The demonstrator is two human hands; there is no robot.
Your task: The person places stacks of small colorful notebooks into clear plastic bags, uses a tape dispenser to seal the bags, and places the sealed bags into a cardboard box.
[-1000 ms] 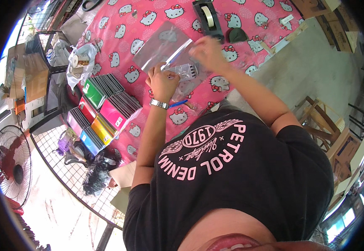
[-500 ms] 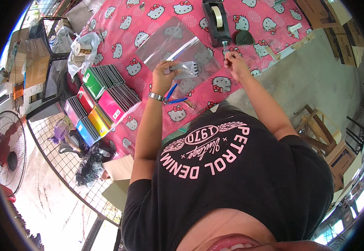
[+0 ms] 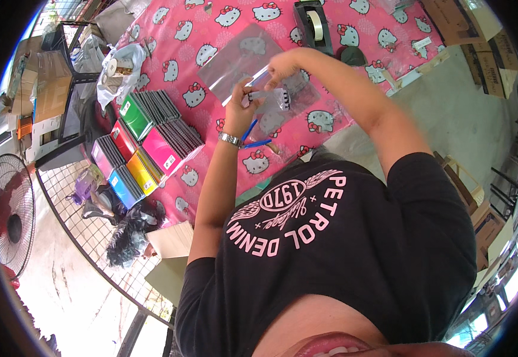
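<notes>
Head view shows both hands raised over a table (image 3: 169, 47) covered with a pink cartoon-cat cloth, in the upper middle of the frame. The left hand (image 3: 242, 107), a metal watch at its wrist, pinches a small clear packet (image 3: 274, 98) with dark printing; its fingers are closed on the packet's left end. The right hand (image 3: 281, 66) sits just above and right of it, fingers curled narrow at the packet's upper edge, touching it as far as can be told. Beneath both hands a large clear plastic bag (image 3: 235, 56) lies flat on the cloth. Two blue pens (image 3: 252, 135) lie just below the left wrist. Toward the left of the frame, stacks of coloured notebooks (image 3: 146, 143) in green, pink, yellow and blue stand in rows on the table. A black tape dispenser (image 3: 312, 24) sits at the top centre. A floor fan (image 3: 9, 214) stands at the far left.
</notes>
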